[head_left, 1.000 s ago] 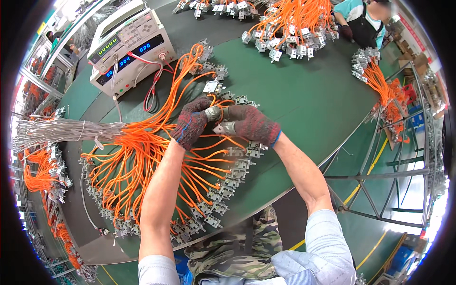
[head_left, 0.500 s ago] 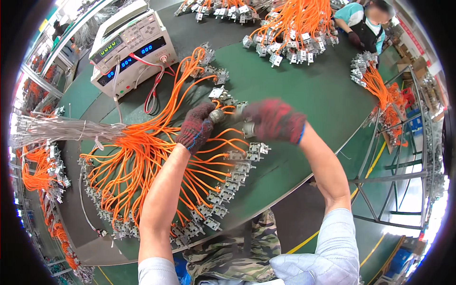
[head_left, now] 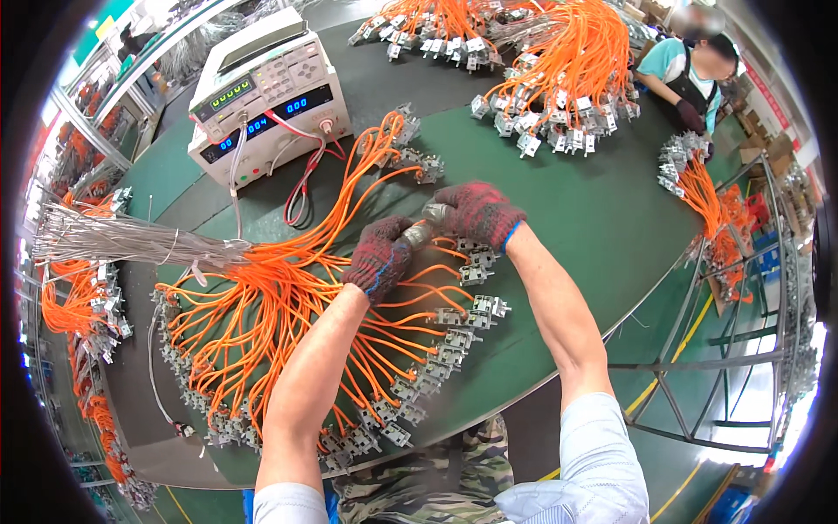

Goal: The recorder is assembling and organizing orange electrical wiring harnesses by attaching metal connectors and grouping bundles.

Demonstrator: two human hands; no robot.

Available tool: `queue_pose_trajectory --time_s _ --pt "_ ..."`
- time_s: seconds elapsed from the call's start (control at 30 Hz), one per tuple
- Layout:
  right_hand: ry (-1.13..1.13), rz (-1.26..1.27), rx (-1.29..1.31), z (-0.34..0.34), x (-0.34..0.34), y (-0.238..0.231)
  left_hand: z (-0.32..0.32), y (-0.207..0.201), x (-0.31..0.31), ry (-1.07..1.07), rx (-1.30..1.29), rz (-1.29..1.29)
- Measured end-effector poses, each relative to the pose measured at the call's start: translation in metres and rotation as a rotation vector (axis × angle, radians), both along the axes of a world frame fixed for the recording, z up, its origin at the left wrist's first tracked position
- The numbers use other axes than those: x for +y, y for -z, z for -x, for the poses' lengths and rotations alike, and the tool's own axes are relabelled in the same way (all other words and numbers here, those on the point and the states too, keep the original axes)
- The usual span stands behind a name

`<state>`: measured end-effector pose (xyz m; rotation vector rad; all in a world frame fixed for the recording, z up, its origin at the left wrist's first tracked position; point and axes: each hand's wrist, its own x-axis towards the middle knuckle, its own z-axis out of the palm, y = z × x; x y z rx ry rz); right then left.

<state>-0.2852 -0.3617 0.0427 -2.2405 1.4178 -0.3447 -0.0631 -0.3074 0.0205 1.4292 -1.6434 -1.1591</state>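
Observation:
My left hand (head_left: pixel 381 257), in a dark red and black knitted glove, is closed above the fanned orange cables (head_left: pixel 288 279). Just to its right and farther off, my right hand (head_left: pixel 480 212), gloved alike, has its fingers curled in. The two hands nearly meet at their grey tips; whatever they pinch is too small and hidden to name. Beneath and beside them sit silvery metal connectors (head_left: pixel 476 262) on the cable ends, several more of which line the fan's outer edge. Bare grey wires (head_left: pixel 144 237), tied in a bundle, run off left.
A white bench meter (head_left: pixel 266 105) with lit displays and red and white leads stands at the back left of the green table (head_left: pixel 419 341). Other orange cable bundles (head_left: pixel 567 61) lie at the back. A co-worker (head_left: pixel 685 79) handles one at right. A metal rack (head_left: pixel 698 362) stands beside the table.
My right hand has moved left and slightly away, closing in on my left hand. My left hand stays near the same cables. The whole view has shifted a little.

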Motion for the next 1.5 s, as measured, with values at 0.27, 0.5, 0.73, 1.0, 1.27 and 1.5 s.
queue_pose_trajectory --time_s 0.27,0.5,0.73,1.0,1.27,1.5 --pt "0.104 0.186 0.202 0.001 0.071 0.019 -0.003 0.014 0.019 0.156 -0.184 0.098" --pt "0.125 0.124 0.254 -0.002 0.071 0.003 -0.01 -0.028 -0.005 -0.153 -0.718 0.872" --pt "0.044 0.286 0.251 -0.009 0.071 0.017 -0.03 -0.032 -0.085 -0.246 -0.404 0.068" --pt "0.04 0.228 0.127 0.005 0.086 0.015 -0.013 -0.016 -0.01 0.075 -0.163 0.001" --pt "0.24 0.224 -0.342 0.031 0.082 -0.02 -0.019 -0.006 -0.013 0.13 -0.195 0.063" --pt "0.087 0.217 -0.206 0.049 -0.012 -0.003 -0.018 -0.014 -0.022 0.094 -0.045 -0.028"
